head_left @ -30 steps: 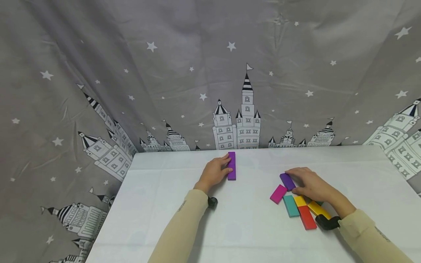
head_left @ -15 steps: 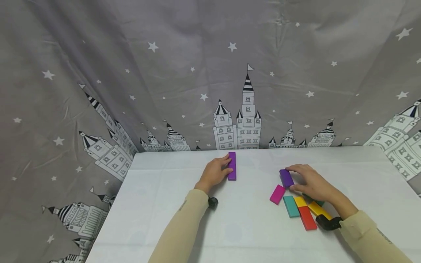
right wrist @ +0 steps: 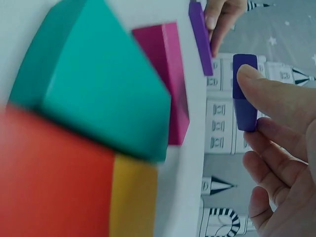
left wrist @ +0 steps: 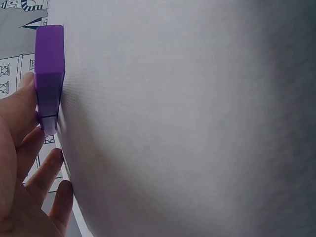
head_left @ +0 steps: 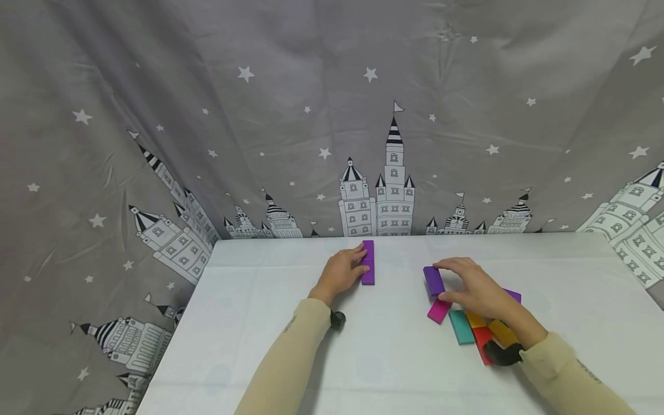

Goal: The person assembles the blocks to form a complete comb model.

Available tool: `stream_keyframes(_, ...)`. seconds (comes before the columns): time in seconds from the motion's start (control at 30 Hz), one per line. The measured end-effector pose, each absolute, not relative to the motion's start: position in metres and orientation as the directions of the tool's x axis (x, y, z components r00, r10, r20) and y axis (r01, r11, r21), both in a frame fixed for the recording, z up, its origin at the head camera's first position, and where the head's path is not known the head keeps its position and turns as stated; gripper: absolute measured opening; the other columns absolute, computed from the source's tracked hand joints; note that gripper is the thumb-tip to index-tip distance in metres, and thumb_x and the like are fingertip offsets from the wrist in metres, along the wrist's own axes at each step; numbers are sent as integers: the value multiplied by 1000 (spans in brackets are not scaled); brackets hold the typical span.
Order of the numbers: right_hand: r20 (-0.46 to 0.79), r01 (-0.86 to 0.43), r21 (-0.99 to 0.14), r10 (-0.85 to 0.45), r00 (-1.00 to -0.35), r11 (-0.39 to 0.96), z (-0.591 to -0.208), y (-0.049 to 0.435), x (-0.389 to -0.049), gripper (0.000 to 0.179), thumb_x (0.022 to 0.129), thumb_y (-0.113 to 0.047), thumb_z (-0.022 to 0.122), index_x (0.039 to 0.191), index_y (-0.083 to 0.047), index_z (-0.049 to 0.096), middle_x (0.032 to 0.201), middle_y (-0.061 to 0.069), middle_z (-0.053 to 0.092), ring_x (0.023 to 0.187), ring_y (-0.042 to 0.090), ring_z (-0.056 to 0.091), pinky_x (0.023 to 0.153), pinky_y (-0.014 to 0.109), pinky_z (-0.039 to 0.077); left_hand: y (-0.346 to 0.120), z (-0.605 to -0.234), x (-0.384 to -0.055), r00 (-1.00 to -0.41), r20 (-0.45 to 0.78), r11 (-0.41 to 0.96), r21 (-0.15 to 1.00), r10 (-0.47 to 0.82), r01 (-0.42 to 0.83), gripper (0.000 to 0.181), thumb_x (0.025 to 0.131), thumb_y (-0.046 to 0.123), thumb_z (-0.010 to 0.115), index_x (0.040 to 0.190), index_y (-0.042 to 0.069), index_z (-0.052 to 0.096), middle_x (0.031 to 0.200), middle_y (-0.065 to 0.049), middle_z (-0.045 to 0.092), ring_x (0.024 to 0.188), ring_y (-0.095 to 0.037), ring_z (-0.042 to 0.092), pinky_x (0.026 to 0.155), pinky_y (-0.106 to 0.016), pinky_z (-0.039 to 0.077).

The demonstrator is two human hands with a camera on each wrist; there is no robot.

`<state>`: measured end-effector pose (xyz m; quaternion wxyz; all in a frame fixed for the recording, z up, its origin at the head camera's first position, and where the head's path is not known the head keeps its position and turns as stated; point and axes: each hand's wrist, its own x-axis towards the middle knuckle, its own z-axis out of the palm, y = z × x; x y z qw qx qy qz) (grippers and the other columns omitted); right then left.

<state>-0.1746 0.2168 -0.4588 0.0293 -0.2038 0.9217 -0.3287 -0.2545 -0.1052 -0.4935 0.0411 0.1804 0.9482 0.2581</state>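
Two purple blocks (head_left: 368,263) lie end to end in a line near the table's far edge. Beside their left side, my left hand (head_left: 338,272) touches them with thumb and fingertips; the left wrist view shows these against one face of the near purple block (left wrist: 50,54). My right hand (head_left: 474,291) pinches a darker purple block (head_left: 434,280) by its two ends, thumb near and finger far. In the right wrist view that block is held up off the table. Just below it in the head view lies a magenta block (head_left: 439,310).
Under and near my right forearm lie a teal block (head_left: 461,327), a red block (head_left: 483,341), yellow blocks (head_left: 502,333) and another purple block (head_left: 512,295), partly covered. A grey curtain (head_left: 290,86) with printed castles hangs behind the white table (head_left: 394,369).
My right hand has lifted the darker purple block and carried it left, over the magenta block's far end. Another purple block has come into view behind it. My left hand stays put.
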Motion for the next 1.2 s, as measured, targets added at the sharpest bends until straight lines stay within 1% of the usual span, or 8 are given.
stream_keyframes(0.1,67,-339,-637,-388,-919,693,-458,209,-174,62,86,-22,81,141,-8,56,142,18,53,136,44,40,106,70,38,-105,-494,-255,-932,14,801,507,361,318,53,97,32,67,145,12,54,157,4,41,143,-28,42,120,-47,29)
stream_keyframes(0.23,76,-341,-642,-386,-919,686,-460,197,-174,63,85,-23,82,141,-10,57,142,17,54,136,42,42,106,68,40,-105,-494,-255,-929,20,800,502,369,329,53,98,32,67,145,12,54,156,3,42,142,-28,42,120,-48,30)
stream_keyframes(0.47,149,-405,-640,-412,-899,653,-463,174,-174,62,82,-18,85,137,-6,59,137,15,59,132,39,46,107,64,42,-105,-494,-255,-927,26,795,505,375,336,53,97,32,67,145,11,54,156,3,42,142,-28,43,120,-48,30)
stream_keyframes(0.63,164,-402,-643,-396,-904,652,-463,159,-174,61,81,-18,86,134,-6,61,135,14,60,131,39,48,108,63,41,-105,-495,-255,-924,36,796,495,381,348,53,98,32,67,145,11,54,156,2,42,141,-29,43,119,-48,31)
stream_keyframes(0.87,194,-445,-635,-427,-883,632,-467,140,-176,60,79,-19,87,132,-5,63,132,12,63,128,35,52,109,56,43,-106,-493,-253,-928,16,802,497,373,331,54,98,32,66,146,12,53,157,3,41,142,-27,42,120,-47,30)
stream_keyframes(1.0,191,-454,-638,-443,-876,622,-469,130,-177,60,78,-18,88,131,-5,63,131,12,63,127,34,52,109,54,43,-106,-492,-253,-928,19,800,500,373,332,54,98,32,66,146,12,53,157,2,41,142,-28,42,120,-47,30)
stream_keyframes(1.2,161,-428,-663,-441,-883,614,-471,117,-178,61,76,-19,89,131,-5,64,130,10,64,125,31,53,108,52,45,-105,-493,-253,-927,26,804,490,375,338,54,98,33,66,146,12,52,157,2,41,142,-28,42,120,-47,30)
